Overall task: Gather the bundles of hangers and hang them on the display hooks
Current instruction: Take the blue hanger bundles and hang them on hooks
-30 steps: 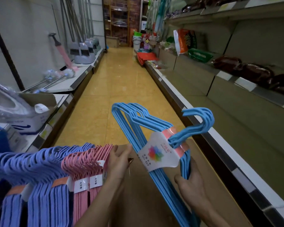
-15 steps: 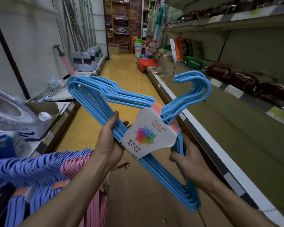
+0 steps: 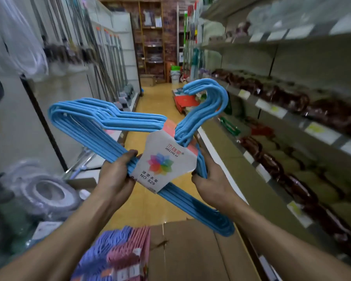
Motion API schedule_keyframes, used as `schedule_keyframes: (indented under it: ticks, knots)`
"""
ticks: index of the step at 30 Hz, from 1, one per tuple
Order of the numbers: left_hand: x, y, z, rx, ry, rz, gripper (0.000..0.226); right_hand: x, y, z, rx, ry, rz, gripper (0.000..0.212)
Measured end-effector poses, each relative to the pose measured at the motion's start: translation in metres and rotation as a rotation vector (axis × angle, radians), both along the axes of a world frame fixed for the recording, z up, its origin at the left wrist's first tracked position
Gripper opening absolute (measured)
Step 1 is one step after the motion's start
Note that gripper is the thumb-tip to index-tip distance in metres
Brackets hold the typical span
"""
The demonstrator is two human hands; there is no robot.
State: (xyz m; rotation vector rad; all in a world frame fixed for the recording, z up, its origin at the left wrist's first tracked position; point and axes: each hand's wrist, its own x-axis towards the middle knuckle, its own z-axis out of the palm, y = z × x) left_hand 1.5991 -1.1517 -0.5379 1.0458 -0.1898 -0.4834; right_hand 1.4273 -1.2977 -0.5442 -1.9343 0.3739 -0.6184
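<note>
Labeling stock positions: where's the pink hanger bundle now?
Head view, bottom centre-left: the pink hanger bundle sits between the purple hanger bundles and the cardboard box, below the left forearm.

There is just the one view, from a camera on the person's head, facing forward and a little down along the yellow tiled aisle floor [image 3: 150,110]. It sits close above the brown cardboard box [image 3: 190,252] at the bottom edge, with grey metal shelving [image 3: 272,110] running away right of that floor.
</note>
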Motion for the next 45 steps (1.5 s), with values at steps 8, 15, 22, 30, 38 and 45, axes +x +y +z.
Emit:
schedule_keyframes:
  ticks: [8, 15, 22, 30, 38, 45]
  knots:
    - [-0.027, 0.024, 0.290, -0.044, -0.055, 0.082, 0.011, -0.002, 0.014, 0.265, 0.044, -0.118, 0.029, 0.041]
    - [-0.059, 0.040, 0.527, -0.078, -0.239, 0.172, 0.006, -0.019, 0.017, 0.497, -0.031, -0.220, 0.061, 0.044]
    - [-0.129, 0.055, 0.676, -0.176, -0.289, 0.187, 0.020, -0.060, 0.028, 0.631, -0.021, -0.244, 0.111, 0.037]
    - [-0.184, 0.109, 0.732, -0.300, -0.259, 0.230, 0.030, -0.112, 0.055, 0.679, -0.001, -0.261, 0.217, 0.025]
    - [-0.246, 0.158, 0.704, -0.305, -0.248, 0.352, 0.017, -0.160, 0.098, 0.662, -0.017, -0.204, 0.289, 0.031]
    - [-0.307, 0.221, 0.695, -0.348, -0.254, 0.476, 0.022, -0.192, 0.152, 0.658, -0.047, -0.203, 0.382, 0.037]
